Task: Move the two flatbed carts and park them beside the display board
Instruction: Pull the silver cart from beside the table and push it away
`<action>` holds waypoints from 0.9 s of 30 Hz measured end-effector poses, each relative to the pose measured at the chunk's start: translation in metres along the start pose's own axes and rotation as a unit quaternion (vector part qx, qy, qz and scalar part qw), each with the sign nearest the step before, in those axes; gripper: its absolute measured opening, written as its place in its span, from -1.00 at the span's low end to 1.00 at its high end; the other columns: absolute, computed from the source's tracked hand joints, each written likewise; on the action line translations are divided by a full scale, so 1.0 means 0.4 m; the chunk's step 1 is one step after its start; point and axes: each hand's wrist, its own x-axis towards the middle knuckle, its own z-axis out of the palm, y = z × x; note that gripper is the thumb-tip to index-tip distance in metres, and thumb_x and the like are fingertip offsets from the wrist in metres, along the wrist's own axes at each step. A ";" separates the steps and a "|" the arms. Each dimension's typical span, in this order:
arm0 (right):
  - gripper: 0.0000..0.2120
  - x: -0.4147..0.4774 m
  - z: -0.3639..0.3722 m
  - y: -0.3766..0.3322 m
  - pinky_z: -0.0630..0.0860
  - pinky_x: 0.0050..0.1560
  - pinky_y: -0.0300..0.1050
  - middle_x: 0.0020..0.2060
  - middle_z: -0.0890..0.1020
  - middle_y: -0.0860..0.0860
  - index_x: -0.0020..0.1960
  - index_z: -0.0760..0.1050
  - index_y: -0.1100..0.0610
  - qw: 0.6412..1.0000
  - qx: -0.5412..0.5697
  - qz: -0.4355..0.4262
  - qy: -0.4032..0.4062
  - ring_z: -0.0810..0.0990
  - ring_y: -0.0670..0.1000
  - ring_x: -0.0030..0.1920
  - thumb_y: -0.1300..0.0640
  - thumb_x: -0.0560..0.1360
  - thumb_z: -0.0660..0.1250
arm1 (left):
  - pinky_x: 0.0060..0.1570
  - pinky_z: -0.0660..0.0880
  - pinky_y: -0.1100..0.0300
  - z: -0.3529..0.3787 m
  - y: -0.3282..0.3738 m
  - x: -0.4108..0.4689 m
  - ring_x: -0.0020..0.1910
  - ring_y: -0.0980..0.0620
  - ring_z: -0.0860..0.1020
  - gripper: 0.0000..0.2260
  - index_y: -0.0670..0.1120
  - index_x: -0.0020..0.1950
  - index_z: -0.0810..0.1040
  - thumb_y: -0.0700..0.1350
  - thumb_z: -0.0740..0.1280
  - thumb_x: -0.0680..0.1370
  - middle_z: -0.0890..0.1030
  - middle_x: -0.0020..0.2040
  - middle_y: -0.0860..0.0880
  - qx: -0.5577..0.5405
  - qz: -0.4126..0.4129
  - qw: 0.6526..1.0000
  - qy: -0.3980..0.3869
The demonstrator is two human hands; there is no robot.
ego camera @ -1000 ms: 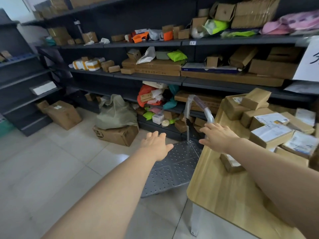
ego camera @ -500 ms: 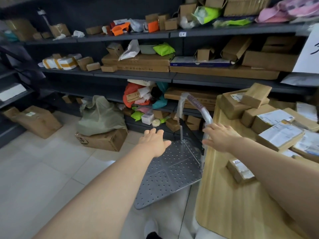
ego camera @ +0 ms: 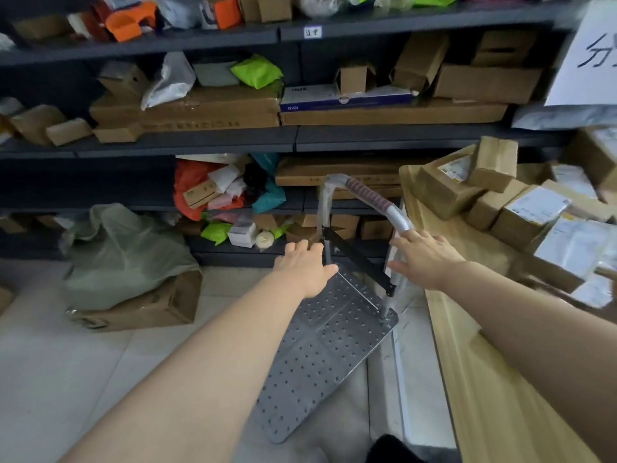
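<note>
One flatbed cart with a grey perforated deck stands on the floor between the shelving and a wooden table. Its silver handle has a dark red grip and rises at the far end. My right hand hovers with fingers spread just below the handle's near bend, fingertips at the bar. My left hand is stretched out flat over the deck, close to the handle's left post, holding nothing. A second cart and a display board are not in view.
A wooden table piled with parcels stands tight against the cart's right side. Dark shelves full of boxes run behind. On the floor at left a cardboard box carries a green bag. My shoe shows at the bottom.
I have stepped closer and the view tilted down. Both hands moved forward toward the cart's handle; the right hand's fingertips now reach the bar.
</note>
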 end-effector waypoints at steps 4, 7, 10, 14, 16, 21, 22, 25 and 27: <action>-0.49 0.072 0.022 0.014 0.24 0.37 0.11 0.39 0.35 0.01 0.43 0.26 -0.01 1.000 0.012 0.021 -0.006 0.28 0.10 0.41 -0.20 0.55 0.12 | 0.36 0.25 -0.14 -0.009 0.014 0.093 0.48 -0.17 0.15 -0.44 -0.02 0.54 0.13 0.20 0.10 0.61 0.19 0.52 -0.10 0.001 0.030 0.999 -0.026; -0.49 0.141 0.035 0.042 0.27 0.36 0.11 0.38 0.35 0.04 0.42 0.28 0.01 0.999 0.024 0.042 -0.004 0.30 0.12 0.40 -0.20 0.55 0.14 | 0.39 0.23 -0.14 -0.015 0.026 0.167 0.49 -0.17 0.13 -0.43 -0.02 0.55 0.11 0.19 0.10 0.61 0.17 0.54 -0.08 -0.003 0.044 0.998 -0.047; -0.47 0.216 0.043 0.076 0.28 0.35 0.11 0.40 0.32 0.07 0.45 0.21 0.04 0.997 0.043 0.062 0.001 0.29 0.15 0.41 -0.13 0.55 0.17 | 0.39 0.23 -0.14 -0.023 0.033 0.245 0.49 -0.17 0.14 -0.44 -0.01 0.55 0.11 0.19 0.10 0.61 0.18 0.54 -0.08 0.004 0.046 0.997 -0.067; -0.41 0.315 0.051 0.119 0.24 0.38 0.12 0.49 0.21 0.08 0.49 0.10 0.04 0.994 0.085 0.075 0.004 0.22 0.16 0.46 -0.05 0.54 0.23 | 0.38 0.24 -0.12 -0.037 0.044 0.367 0.48 -0.17 0.16 -0.44 -0.01 0.55 0.11 0.18 0.11 0.61 0.19 0.54 -0.08 0.010 0.041 0.995 -0.086; -0.37 0.358 0.059 0.132 0.23 0.39 0.12 0.51 0.17 0.07 0.51 0.06 0.05 0.992 0.098 0.079 -0.009 0.21 0.17 0.47 -0.04 0.54 0.24 | 0.39 0.24 -0.12 -0.037 0.054 0.418 0.48 -0.17 0.16 -0.44 -0.01 0.55 0.12 0.18 0.13 0.60 0.20 0.53 -0.09 0.002 0.048 0.995 -0.090; -0.29 0.434 0.097 0.133 0.33 0.31 0.12 0.50 0.15 0.08 0.54 -0.07 0.15 0.988 0.112 0.086 -0.064 0.26 0.18 0.43 -0.01 0.56 0.23 | 0.39 0.25 -0.12 -0.020 0.069 0.494 0.48 -0.17 0.17 -0.44 -0.01 0.54 0.12 0.17 0.14 0.61 0.20 0.53 -0.09 -0.013 0.060 0.993 -0.103; -0.28 0.442 0.098 0.131 0.36 0.28 0.12 0.47 0.20 0.10 0.54 -0.05 0.16 0.988 0.110 0.085 -0.060 0.30 0.18 0.39 -0.01 0.55 0.25 | 0.39 0.25 -0.12 -0.019 0.067 0.503 0.48 -0.17 0.17 -0.45 -0.01 0.54 0.13 0.16 0.14 0.61 0.21 0.53 -0.09 -0.016 0.060 0.993 -0.102; -0.27 0.450 0.097 0.118 0.43 0.25 0.10 0.37 0.31 0.12 0.52 0.05 0.18 0.988 0.125 0.078 -0.046 0.37 0.19 0.33 -0.04 0.50 0.30 | 0.38 0.25 -0.12 -0.018 0.051 0.514 0.47 -0.16 0.18 -0.45 -0.02 0.54 0.13 0.15 0.15 0.61 0.22 0.52 -0.09 -0.034 0.062 0.992 -0.102; -0.27 0.439 0.108 0.088 0.43 0.23 0.08 0.34 0.33 0.12 0.52 0.03 0.18 0.988 0.122 0.062 -0.070 0.38 0.18 0.33 -0.04 0.50 0.29 | 0.39 0.25 -0.11 -0.016 0.034 0.507 0.48 -0.15 0.17 -0.46 -0.02 0.54 0.13 0.13 0.16 0.61 0.22 0.52 -0.08 -0.049 0.063 0.992 -0.099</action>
